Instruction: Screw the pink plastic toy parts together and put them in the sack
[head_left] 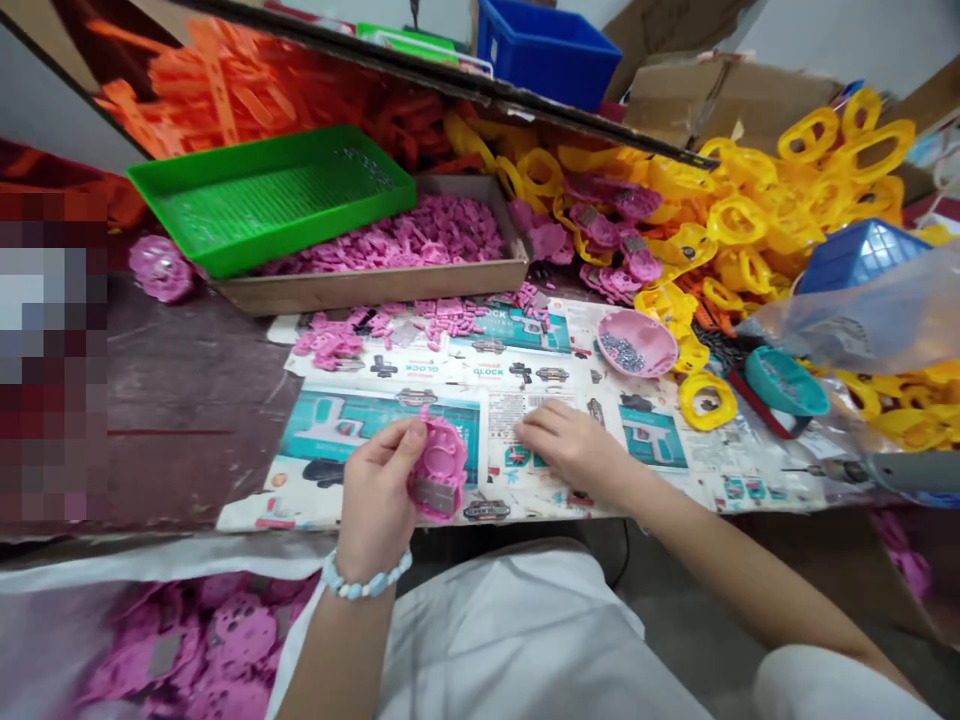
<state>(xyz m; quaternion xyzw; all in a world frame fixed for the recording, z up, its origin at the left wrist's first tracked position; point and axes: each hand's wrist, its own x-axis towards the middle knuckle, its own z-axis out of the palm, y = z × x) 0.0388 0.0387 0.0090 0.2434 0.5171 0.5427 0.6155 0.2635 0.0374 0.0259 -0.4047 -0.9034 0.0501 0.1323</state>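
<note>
A pink casing (441,462) is held in the left hand (381,480), apparently for fitting; steadiness seems called for next. Whether anything is held by the curled right hand (576,447) cannot be told.

Pink part (442,458) in left grip (379,488)

- Our left forearm (330,650), bare, rises from the bottom edge, leaning slightly right, its wrist (375,548) nearly straight.
- Our left hand (381,485) is raised, the thumb (409,445) uppermost and pressed toward bent fingers in a pinch.
- Our right forearm (735,580), also bare, stretches diagonally in from the lower right.
- Our right hand (574,448) is low, back upward, fingers curled and pointing left; we cannot tell whether they grip anything.
</note>
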